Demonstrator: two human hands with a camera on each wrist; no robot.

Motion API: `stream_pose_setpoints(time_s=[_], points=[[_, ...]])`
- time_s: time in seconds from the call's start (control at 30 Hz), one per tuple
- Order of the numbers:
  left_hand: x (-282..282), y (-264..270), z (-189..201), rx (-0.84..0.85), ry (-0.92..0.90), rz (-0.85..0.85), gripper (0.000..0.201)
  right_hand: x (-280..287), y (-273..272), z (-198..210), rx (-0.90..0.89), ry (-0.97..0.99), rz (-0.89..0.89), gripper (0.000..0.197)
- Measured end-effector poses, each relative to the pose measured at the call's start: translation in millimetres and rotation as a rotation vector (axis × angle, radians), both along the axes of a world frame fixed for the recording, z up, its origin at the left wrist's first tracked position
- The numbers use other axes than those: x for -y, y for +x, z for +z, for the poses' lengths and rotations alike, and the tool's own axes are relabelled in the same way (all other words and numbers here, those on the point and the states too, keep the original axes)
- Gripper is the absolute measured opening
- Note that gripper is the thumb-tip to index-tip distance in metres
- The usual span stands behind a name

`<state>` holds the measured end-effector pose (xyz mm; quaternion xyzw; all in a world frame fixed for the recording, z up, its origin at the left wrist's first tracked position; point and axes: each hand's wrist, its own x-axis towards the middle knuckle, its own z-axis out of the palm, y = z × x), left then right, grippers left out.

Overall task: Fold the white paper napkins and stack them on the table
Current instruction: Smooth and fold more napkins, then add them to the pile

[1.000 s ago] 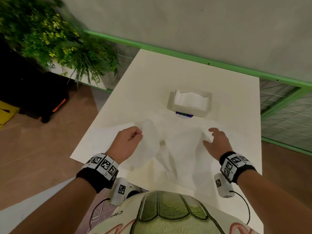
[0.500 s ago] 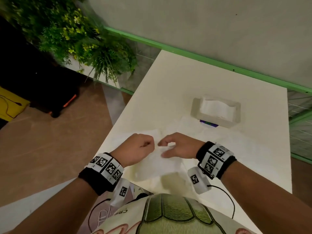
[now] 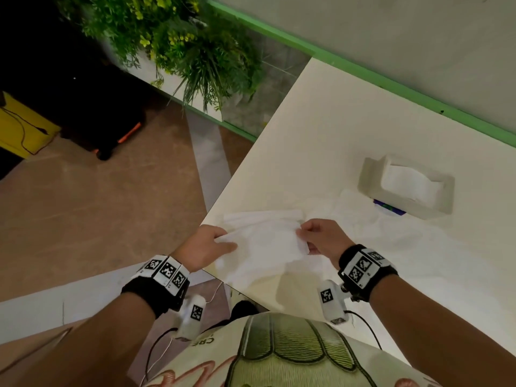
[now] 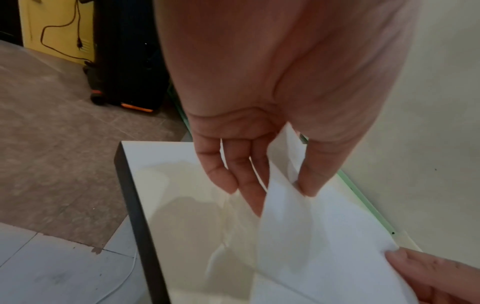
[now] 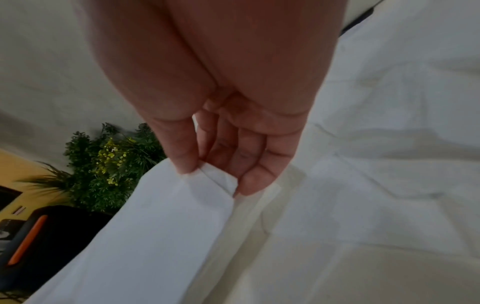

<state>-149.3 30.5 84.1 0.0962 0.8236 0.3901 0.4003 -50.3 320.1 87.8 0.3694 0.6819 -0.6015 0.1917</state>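
Observation:
A white paper napkin [image 3: 265, 244] is held up just above the near left part of the white table [image 3: 335, 129]. My left hand [image 3: 206, 247] pinches its left edge between thumb and fingers; the left wrist view shows the same napkin [image 4: 311, 236] in the left hand [image 4: 283, 185]. My right hand [image 3: 321, 238] pinches the right edge, and in the right wrist view the folded napkin corner [image 5: 182, 216] sits between the thumb and fingers of the right hand [image 5: 215, 174]. More white napkin sheets [image 3: 377, 227] lie spread on the table to the right.
A white napkin box [image 3: 405, 185] with napkins inside stands at the right, beyond the spread sheets. The table's left edge [image 3: 237, 177] drops to a brown floor. A green plant [image 3: 181, 46] and a black case [image 3: 106, 107] stand to the left. A green rail runs along the wall.
My right hand came across from the right to meet the left, folding the napkin over. Both hands now hold the folded napkin by its two sides, lifted off the table.

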Motion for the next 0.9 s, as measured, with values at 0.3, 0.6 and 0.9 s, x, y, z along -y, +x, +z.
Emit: stream_pose_setpoints(time_s=[0.3,0.6,0.9], points=[[-18.9,-13.3,-7.5,-0.140,-0.009,0.090,0.022,0.6,-25.4,-5.6,0.018,0.081,-0.106,0.015],[-21.4,-9.5,-8.5,-0.138,0.072,-0.037,0.021,0.9,-24.9,1.9,-0.015,-0.091,-0.180,0.024],[-19.4,-13.4,-7.3,-0.026,0.158,0.240,0.012,-1.4,-12.1,11.0,-0.061,-0.111,-0.147,0.036]])
